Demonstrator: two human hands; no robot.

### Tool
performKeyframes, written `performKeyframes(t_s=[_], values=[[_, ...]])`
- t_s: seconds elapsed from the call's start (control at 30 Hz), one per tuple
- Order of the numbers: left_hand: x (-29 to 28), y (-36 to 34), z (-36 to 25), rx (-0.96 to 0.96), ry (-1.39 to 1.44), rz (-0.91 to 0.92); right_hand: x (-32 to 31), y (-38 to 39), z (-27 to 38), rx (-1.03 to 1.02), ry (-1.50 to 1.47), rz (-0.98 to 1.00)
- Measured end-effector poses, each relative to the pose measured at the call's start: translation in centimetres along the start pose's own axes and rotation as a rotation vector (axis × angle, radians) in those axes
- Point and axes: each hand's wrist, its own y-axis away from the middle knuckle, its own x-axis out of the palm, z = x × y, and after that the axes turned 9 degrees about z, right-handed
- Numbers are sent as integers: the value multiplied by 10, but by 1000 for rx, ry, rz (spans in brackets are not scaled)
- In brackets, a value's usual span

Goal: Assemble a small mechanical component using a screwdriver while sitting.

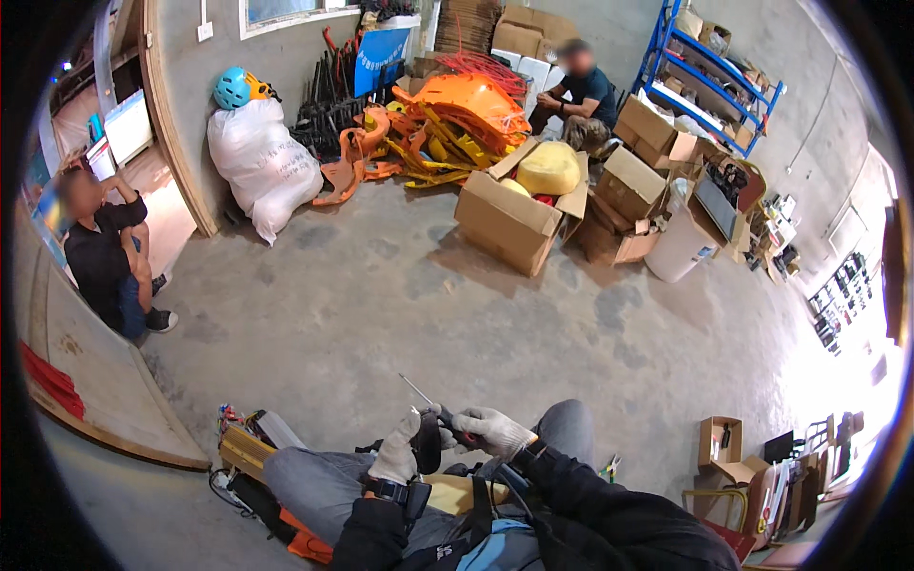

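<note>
Both of my hands wear pale work gloves and meet above my lap. My left hand (397,451) is closed on a black curved part (427,445) whose kind I cannot make out. From the left, my right hand's (495,431) fingers wrap round the dark and red handle of a screwdriver (415,388). Its thin metal shaft points up and to the left, past the black part, with the tip in the air. My right fingertips are close beside the black part; whether they touch it is hidden.
By my left knee lie a yellowish case (246,451) and cables. Pliers (610,467) lie right of my right leg. Ahead stand an open carton (509,224), a heap of orange plastic parts (466,105) and a white sack (262,167). One person sits at left, another behind the cartons.
</note>
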Motion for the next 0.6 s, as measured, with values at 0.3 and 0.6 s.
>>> performKeyframes(t_s=[0.3,0.6], values=[[3,0,4,-1,56,118,28,8,20,93,87,-31],[-9,-9,11,-35,34,-11,20,13,2,39,187,-33]])
